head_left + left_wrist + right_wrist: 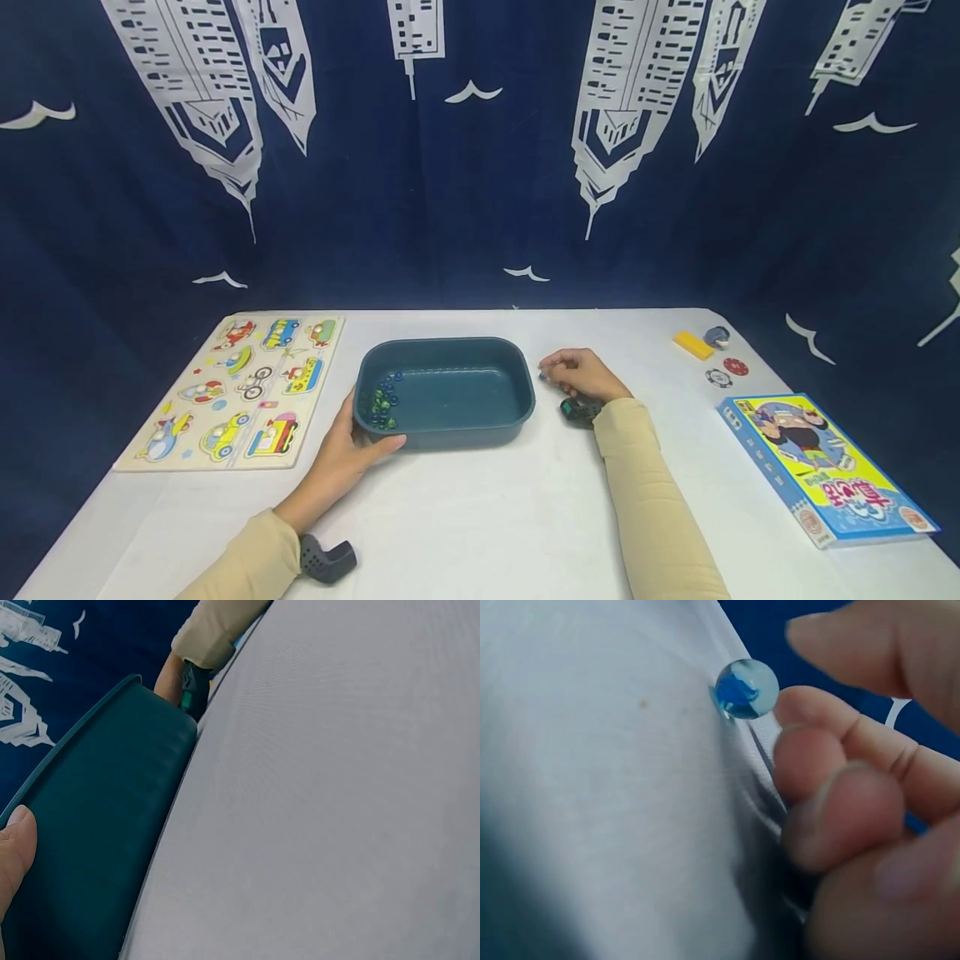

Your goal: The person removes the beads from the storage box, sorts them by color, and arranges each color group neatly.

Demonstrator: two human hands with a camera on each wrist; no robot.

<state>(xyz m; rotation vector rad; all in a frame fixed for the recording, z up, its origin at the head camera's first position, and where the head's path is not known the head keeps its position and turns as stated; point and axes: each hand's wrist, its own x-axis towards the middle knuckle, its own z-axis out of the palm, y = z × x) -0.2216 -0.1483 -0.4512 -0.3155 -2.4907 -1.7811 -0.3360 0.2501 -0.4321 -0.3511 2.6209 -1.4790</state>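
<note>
My left hand [347,454] grips the near left corner of a dark teal plastic basin [450,436]. Its thumb [19,840] lies against the outer wall, while the other fingers are mostly hidden behind the side. Several small blue and green marbles [384,402] are gathered at the basin's left end. Just right of the basin, my right hand [588,375] is low over the table. A clear glass marble with a blue swirl [748,689] sits right at its fingertips, unpinched. The index finger is raised apart from the marble, and the other fingers are bent.
On the left lies a wooden picture puzzle board [247,387]. At the right are a yellow block [693,345], a small blue-grey object [717,337], a red chip [736,367], a black-and-white chip [718,378] and a blue-yellow game box [828,467]. A navy curtain [450,208] hangs behind the white table [495,517].
</note>
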